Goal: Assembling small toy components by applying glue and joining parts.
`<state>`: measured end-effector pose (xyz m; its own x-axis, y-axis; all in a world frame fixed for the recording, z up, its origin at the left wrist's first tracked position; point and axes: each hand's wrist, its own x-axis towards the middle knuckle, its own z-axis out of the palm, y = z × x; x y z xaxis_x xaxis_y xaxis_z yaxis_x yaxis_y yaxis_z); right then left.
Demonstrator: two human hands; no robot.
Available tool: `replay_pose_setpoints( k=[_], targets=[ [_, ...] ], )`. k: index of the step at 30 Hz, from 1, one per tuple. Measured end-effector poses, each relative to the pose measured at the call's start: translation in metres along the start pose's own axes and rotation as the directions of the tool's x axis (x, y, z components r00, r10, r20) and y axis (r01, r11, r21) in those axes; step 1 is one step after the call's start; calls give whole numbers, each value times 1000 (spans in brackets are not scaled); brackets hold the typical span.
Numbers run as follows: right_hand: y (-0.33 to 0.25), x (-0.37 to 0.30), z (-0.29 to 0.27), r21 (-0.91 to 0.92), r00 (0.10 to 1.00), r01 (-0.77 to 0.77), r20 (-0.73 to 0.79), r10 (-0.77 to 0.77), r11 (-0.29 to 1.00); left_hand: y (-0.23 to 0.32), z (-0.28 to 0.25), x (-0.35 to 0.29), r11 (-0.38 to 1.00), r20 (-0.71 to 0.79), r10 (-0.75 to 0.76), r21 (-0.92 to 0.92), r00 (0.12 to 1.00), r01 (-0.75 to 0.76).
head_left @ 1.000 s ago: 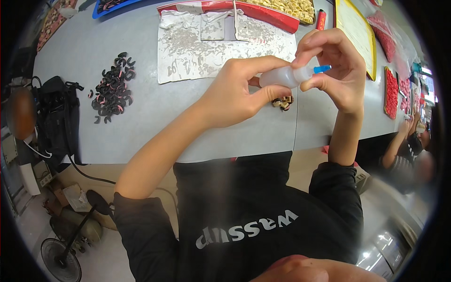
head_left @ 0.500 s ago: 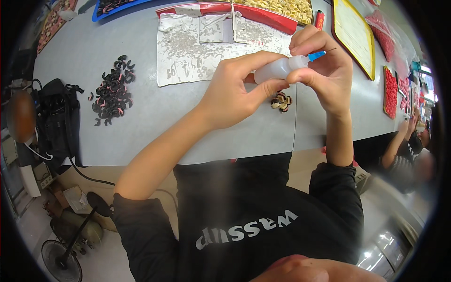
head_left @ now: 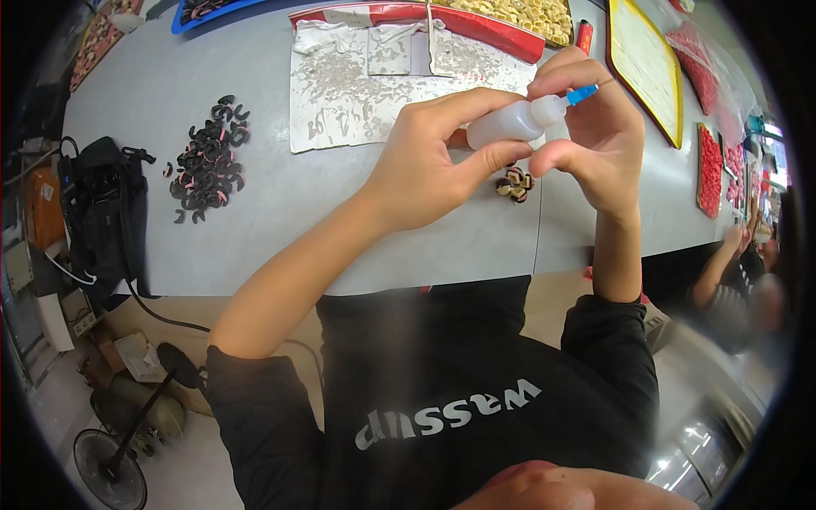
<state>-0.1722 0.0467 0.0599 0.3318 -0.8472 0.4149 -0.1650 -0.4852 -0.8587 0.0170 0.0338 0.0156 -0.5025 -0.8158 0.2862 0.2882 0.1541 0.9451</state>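
Observation:
My left hand (head_left: 425, 166) grips a translucent white squeeze bottle (head_left: 503, 126) around its body, thumb below and fingers above. The bottle lies tilted, its white cap and blue dispensing tip (head_left: 582, 93) pointing right and slightly up. Around the cap end curves my right hand (head_left: 614, 140), its thumb apart from the fingers and off the bottle. Whether a fingertip still touches the cap is hard to see. Below the bottle, a small cluster of black-and-cream pieces (head_left: 514, 184) sits on the grey table (head_left: 340, 238).
A pile of black curved pieces (head_left: 208, 161) lies to the left, beside a black bag (head_left: 106, 212). Behind my hands is a stained white sheet (head_left: 331, 102). Cream pieces (head_left: 510, 17) fill a tray at the back; a yellow-rimmed tray (head_left: 667, 110) stands to the right.
My right thumb and fingers have come off the bottle's cap and spread apart. A thin needle showed past the blue tip before; now it cannot be made out. My left hand keeps its hold.

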Motion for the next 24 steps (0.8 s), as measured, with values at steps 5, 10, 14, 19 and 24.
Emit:
replay_pose_setpoints(
  k=[5,10,14,19,24],
  targets=[
    [-10,1,-4,132,994,-107,6,107,985,2,-4,1,997,109,-71,-4,992,71],
    [-6,-1,-9,160,990,-141,53,134,977,2,0,0,999,47,-48,-12,998,49],
    [-3,-1,-9,14,998,-31,47,31,999,0,3,0,1000,1,15,-9,1000,-15],
    [-4,-2,-9,4,1000,13,15,-13,1000,-4,2,0,998,7,54,11,999,-54],
    [-12,2,-6,42,1000,-20,4,20,999,-2,2,1,996,-4,85,32,996,-85]
  ],
)
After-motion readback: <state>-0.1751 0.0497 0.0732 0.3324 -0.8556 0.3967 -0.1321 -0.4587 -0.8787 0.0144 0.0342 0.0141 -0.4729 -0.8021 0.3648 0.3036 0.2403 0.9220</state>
